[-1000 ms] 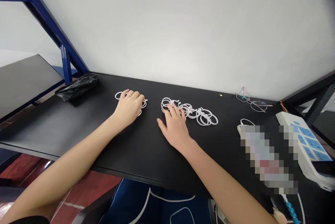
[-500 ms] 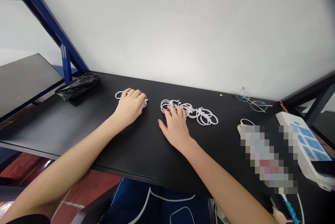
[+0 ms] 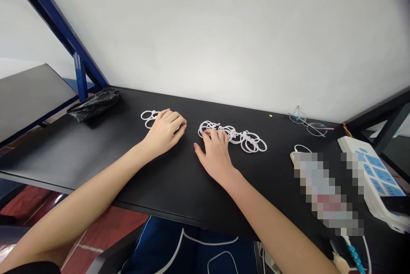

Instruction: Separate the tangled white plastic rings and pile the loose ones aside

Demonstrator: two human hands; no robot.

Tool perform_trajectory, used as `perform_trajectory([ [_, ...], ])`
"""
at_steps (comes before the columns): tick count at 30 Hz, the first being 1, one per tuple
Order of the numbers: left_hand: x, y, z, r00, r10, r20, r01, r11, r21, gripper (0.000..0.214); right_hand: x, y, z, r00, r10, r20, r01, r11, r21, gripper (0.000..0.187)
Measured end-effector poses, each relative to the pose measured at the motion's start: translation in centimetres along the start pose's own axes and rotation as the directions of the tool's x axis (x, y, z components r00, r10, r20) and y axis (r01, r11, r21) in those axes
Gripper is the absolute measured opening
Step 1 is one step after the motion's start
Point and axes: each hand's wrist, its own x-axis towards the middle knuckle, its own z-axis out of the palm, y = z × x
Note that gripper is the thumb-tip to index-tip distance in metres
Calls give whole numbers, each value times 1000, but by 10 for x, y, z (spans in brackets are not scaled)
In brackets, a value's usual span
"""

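Note:
Two heaps of thin white plastic rings lie on a black table [image 3: 105,154]. My left hand [image 3: 165,131] rests palm down on the right end of the smaller left heap [image 3: 147,118], fingers a little curled and covering part of it. My right hand [image 3: 216,152] lies flat, fingers stretched out, with its fingertips on the left end of the larger heap of rings [image 3: 243,139]. Neither hand lifts a ring off the table.
A crumpled black plastic bag [image 3: 94,105] lies at the back left by a blue metal frame [image 3: 64,36]. Spectacles [image 3: 307,124] sit near the white wall at the back right. A white and blue power strip [image 3: 376,178] lies at the right edge.
My left hand has slid a little to the right over its heap, uncovering rings on the left. My right hand has stayed on the larger heap, its fingers shifting slightly.

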Motion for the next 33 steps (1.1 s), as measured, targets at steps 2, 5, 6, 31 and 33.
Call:
perform_trajectory([
  [2, 0, 1, 1, 999, 27, 23, -25, 998, -59, 21, 0, 0, 0, 1000, -2, -22, 2, 1000, 12, 27],
  [5, -1, 3, 3, 997, 55, 59, -49, 993, -103, 21, -1, 1, 1, 1000, -4, -26, 5, 1000, 22, 25],
  [6, -2, 4, 4, 996, 59, 70, -51, 993, -111, 21, -1, 1, 1, 1000, -4, -21, 5, 1000, 21, 26],
  [31, -5, 8, 9, 956, 245, 161, -198, 945, -262, 29, -1, 3, 3, 997, 6, -74, 0, 996, 86, 13],
  [33, -5, 8, 9, 954, 251, 161, -202, 941, -270, 30, 0, 2, 1, 995, 3, -104, 9, 993, 119, 11],
])
